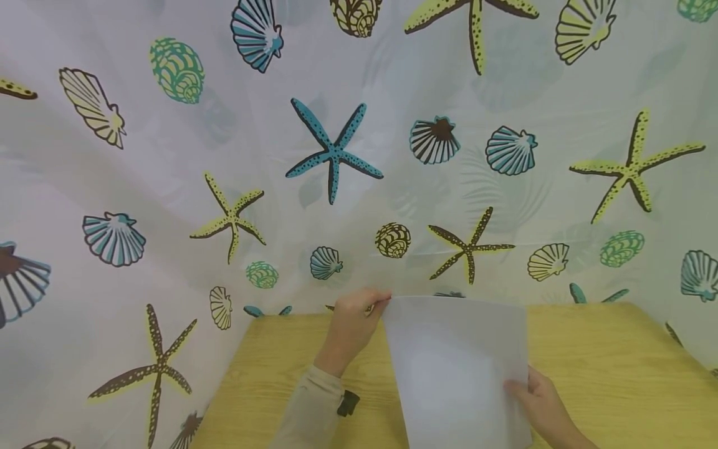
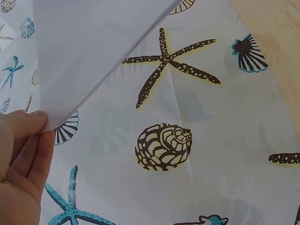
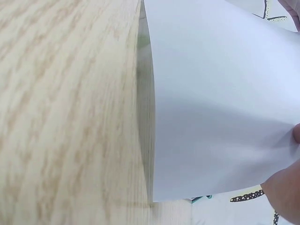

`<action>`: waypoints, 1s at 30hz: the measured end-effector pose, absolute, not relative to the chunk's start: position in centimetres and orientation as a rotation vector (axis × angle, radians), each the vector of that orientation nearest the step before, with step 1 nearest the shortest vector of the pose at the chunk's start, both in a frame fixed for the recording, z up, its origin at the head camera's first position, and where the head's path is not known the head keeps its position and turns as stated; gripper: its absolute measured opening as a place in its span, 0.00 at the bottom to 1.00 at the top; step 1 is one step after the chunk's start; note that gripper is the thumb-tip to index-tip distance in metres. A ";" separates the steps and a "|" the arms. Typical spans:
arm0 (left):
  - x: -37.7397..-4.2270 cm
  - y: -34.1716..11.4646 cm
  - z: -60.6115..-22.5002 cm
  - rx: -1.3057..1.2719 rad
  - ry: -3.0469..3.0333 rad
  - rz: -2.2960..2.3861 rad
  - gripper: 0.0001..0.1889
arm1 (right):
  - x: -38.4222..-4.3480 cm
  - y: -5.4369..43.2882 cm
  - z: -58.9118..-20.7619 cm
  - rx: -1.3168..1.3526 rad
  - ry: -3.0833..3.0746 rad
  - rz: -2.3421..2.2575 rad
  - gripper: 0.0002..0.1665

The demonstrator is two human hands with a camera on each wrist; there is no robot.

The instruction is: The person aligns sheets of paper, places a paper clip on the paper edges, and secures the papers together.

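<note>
A plain white sheet of paper [image 1: 454,368] is held up over the wooden table, its top edge toward the back curtain. My left hand [image 1: 356,321] pinches the sheet's upper left corner between thumb and fingers. In the left wrist view, the left hand [image 2: 23,164] shows the thumb pressed over that corner [image 2: 51,119]. Lower on the right edge, my right hand [image 1: 541,399] grips the paper with the thumb on its front face and the fingers behind. The right wrist view shows the sheet [image 3: 211,103] bending near the right hand [image 3: 286,192].
The yellowish wooden table [image 1: 606,368] spreads out beneath both hands. A white curtain [image 1: 359,81] printed with shells and starfish hangs behind the table and along both sides. A dark strap piece [image 1: 348,403] sits at the left sleeve cuff [image 1: 320,393].
</note>
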State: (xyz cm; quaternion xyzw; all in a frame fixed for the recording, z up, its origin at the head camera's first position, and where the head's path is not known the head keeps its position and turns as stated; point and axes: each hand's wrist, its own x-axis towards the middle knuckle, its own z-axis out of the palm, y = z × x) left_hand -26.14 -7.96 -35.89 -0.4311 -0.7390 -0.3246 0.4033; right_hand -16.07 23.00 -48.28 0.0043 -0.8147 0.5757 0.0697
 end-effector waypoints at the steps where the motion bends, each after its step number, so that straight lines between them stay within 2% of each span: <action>1: -26.2 -7.9 -35.9 -1.089 -1.863 -0.816 0.06 | -16.0 23.0 -48.2 0.011 -2.448 1.740 0.26; 17: -26.3 -7.9 -36.2 -1.108 -1.901 -0.782 0.08 | -15.9 22.8 -48.3 0.083 -2.371 1.689 0.24; 30: -26.4 -7.8 -36.6 -1.085 -1.886 -0.833 0.09 | -16.0 22.8 -48.2 0.026 -2.378 1.709 0.23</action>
